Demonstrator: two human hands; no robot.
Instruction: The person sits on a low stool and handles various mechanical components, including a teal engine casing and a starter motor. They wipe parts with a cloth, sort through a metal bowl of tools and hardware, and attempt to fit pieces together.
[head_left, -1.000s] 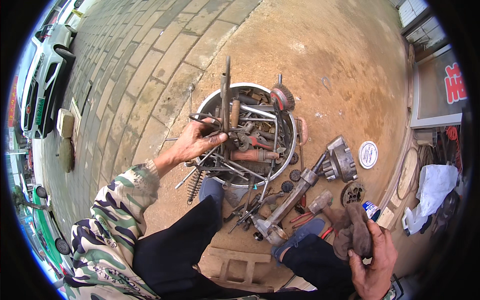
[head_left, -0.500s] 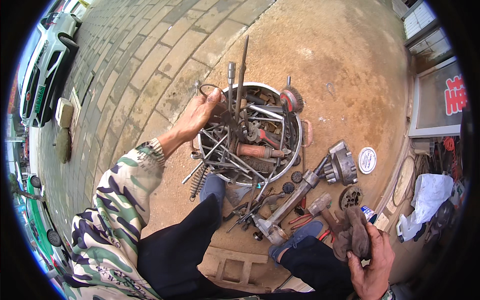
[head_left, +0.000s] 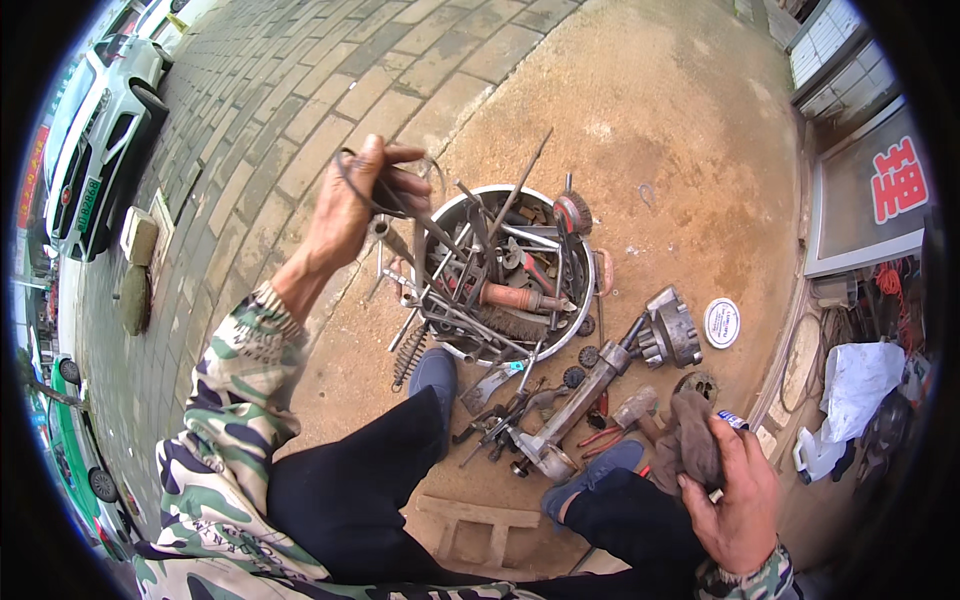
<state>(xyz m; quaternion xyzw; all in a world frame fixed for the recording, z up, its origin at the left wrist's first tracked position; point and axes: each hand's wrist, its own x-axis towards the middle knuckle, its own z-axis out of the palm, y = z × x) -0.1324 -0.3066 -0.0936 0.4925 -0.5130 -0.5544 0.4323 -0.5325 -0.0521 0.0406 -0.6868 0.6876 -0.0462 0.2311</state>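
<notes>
My left hand (head_left: 350,205) is closed around a thin dark loop (head_left: 352,180), like a wire or ring. It is raised over the left rim of a round metal tub (head_left: 592,290). In the tub lies a heap of tools: a red-handled wire brush (head_left: 572,212), a long thin rod (head_left: 525,170), a tool with an orange-red handle (head_left: 505,296) and several metal bars. My right hand (head_left: 740,500) grips a brown rag (head_left: 692,440) at lower right, above my right knee. Whether the rag wraps anything is hidden.
On the ground by my feet lie a long metal shaft with a toothed head (head_left: 672,328), a hammer (head_left: 636,408), red pliers (head_left: 600,440) and a coil spring (head_left: 411,357). A wooden frame (head_left: 475,515) is between my feet. A white round lid (head_left: 723,323) lies right.
My left hand has lifted the dark loop up and left from the tub's tools. Several upright pieces there have tipped over. My right hand still holds the rag, slightly shifted left.
</notes>
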